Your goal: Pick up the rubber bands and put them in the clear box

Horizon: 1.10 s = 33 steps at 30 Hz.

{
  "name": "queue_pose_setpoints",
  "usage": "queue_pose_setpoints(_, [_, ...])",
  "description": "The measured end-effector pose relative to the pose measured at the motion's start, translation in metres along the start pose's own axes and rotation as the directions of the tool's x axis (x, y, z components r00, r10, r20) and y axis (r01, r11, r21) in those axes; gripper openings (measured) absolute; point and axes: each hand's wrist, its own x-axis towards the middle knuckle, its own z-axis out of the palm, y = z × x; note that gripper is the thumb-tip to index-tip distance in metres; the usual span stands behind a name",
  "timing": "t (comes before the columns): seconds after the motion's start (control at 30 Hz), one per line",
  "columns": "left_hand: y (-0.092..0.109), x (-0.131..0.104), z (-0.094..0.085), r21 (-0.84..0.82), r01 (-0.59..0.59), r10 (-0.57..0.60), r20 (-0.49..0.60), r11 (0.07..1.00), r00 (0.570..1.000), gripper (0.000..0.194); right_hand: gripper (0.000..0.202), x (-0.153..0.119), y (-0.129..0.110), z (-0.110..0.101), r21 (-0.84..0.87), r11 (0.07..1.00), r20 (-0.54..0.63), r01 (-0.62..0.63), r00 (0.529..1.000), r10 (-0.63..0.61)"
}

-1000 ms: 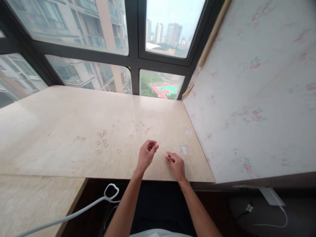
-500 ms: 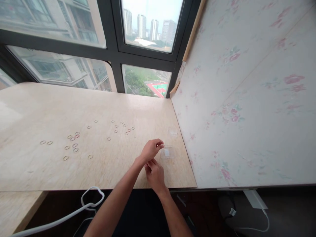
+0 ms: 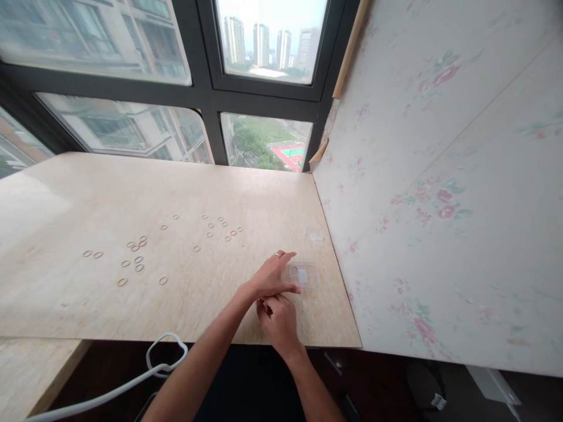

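Observation:
My left hand (image 3: 273, 276) reaches across above my right hand, with thumb and fingers spread apart at the left side of a clear plastic box (image 3: 310, 275). The box has compartments and a whitish patch in its middle. A thin gold-coloured ring (image 3: 278, 255) shows on a finger of my left hand. My right hand (image 3: 280, 321) is closed in a pinch just below the left wrist. A small reddish bit shows at its fingertips, too small to name. Several thin rings, among them a reddish ring (image 3: 233, 233) and a yellowish ring (image 3: 163, 281), lie scattered to the left.
A clear plastic piece (image 3: 314, 237) lies behind the box. The marble-patterned tabletop (image 3: 211, 193) meets a flowered wall (image 3: 396, 246) on the right and a dark-framed window (image 3: 264, 105) at the back. A white cable (image 3: 109, 391) loops at the front edge.
My left hand's thumb and fingers have spread from a pinch beside the box. My right hand stays closed below it. The whole view has shifted slightly.

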Motion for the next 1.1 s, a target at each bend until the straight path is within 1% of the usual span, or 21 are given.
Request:
queue_pose_setpoints(0.07, [0.000, 0.003, 0.000, 0.025, -0.019, 0.019, 0.036, 0.999, 0.999, 0.093, 0.019, 0.000, 0.000, 0.000, 0.007, 1.000, -0.002, -0.002, 1.000, 0.002])
queue_pose_setpoints(0.23, [0.001, 0.012, 0.003, 0.024, -0.074, 0.072, 0.067, 0.997, 0.995, 0.082, 0.019, -0.001, 0.000, 0.001, 0.060, 0.998, -0.014, -0.016, 1.000, 0.017])
queue_pose_setpoints(0.33, [-0.001, 0.013, 0.006, -0.004, -0.067, 0.067, 0.050, 0.998, 0.997, 0.080, 0.021, -0.002, 0.001, 0.001, 0.070, 0.997, -0.002, -0.021, 1.000, 0.021])
queue_pose_setpoints(0.43, [-0.006, 0.008, 0.005, -0.076, -0.054, 0.055, 0.013, 0.996, 0.998, 0.081, 0.023, -0.002, 0.000, 0.000, 0.060, 0.998, 0.022, -0.012, 1.000, 0.010])
queue_pose_setpoints(0.53, [-0.014, -0.004, -0.001, -0.148, -0.059, 0.053, -0.043, 0.987, 0.998, 0.084, 0.023, -0.001, -0.002, -0.002, 0.078, 0.997, 0.041, -0.002, 0.999, -0.002])
queue_pose_setpoints(0.6, [-0.022, -0.016, -0.008, -0.162, -0.043, 0.027, -0.100, 0.986, 0.995, 0.079, 0.023, -0.001, -0.003, -0.003, 0.122, 0.993, 0.064, -0.010, 0.998, 0.002])
queue_pose_setpoints(0.73, [-0.046, -0.040, -0.023, -0.151, 0.020, -0.055, -0.231, 0.988, 0.971, 0.054, 0.023, -0.004, 0.001, -0.004, 0.197, 0.979, 0.117, -0.042, 0.993, 0.020])
queue_pose_setpoints(0.87, [-0.070, -0.054, -0.038, -0.177, 0.077, -0.139, -0.366, 0.981, 0.920, 0.032, 0.023, 0.002, 0.005, -0.003, 0.244, 0.966, 0.138, -0.086, 0.989, 0.054])
queue_pose_setpoints(0.93, [-0.079, -0.055, -0.042, -0.193, 0.107, -0.182, -0.428, 0.975, 0.885, 0.025, 0.025, 0.012, -0.002, 0.000, 0.264, 0.960, 0.136, -0.098, 0.989, 0.064])
queue_pose_setpoints(1.0, [-0.084, -0.054, -0.043, -0.200, 0.124, -0.205, -0.467, 0.972, 0.860, 0.022, 0.025, 0.028, -0.019, 0.005, 0.286, 0.955, 0.126, -0.080, 0.991, 0.045])
queue_pose_setpoints(1.1, [-0.089, -0.053, -0.039, -0.216, 0.098, -0.192, -0.472, 0.971, 0.861, 0.022, 0.023, 0.057, -0.061, 0.023, 0.339, 0.940, 0.121, 0.016, 0.991, -0.061])
